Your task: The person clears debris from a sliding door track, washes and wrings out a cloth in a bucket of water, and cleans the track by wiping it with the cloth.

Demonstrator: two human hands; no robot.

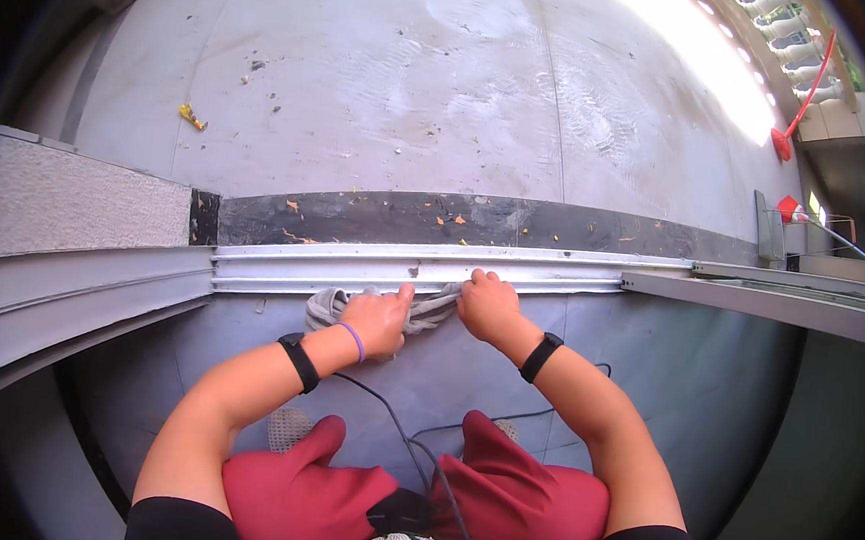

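Note:
A grey cloth [325,309] lies bunched along the near side of a white metal sliding-door track [553,269]. My left hand [379,318] is closed on the middle of the cloth, with one finger pointing toward the track. At the cloth's right end, my right hand [488,304] grips it with curled fingers, right against the track's rails. A small dark spot of dirt [413,271] shows in the track between my two hands.
Beyond the track runs a dark stone strip [356,217] with scattered dry leaves, then a dusty tiled floor [385,86] with a yellow scrap [192,116]. A sliding door panel [761,301] stands at the right. Red-headed long-handled tools [782,144] lean at far right. A dark cable [383,399] crosses between my knees.

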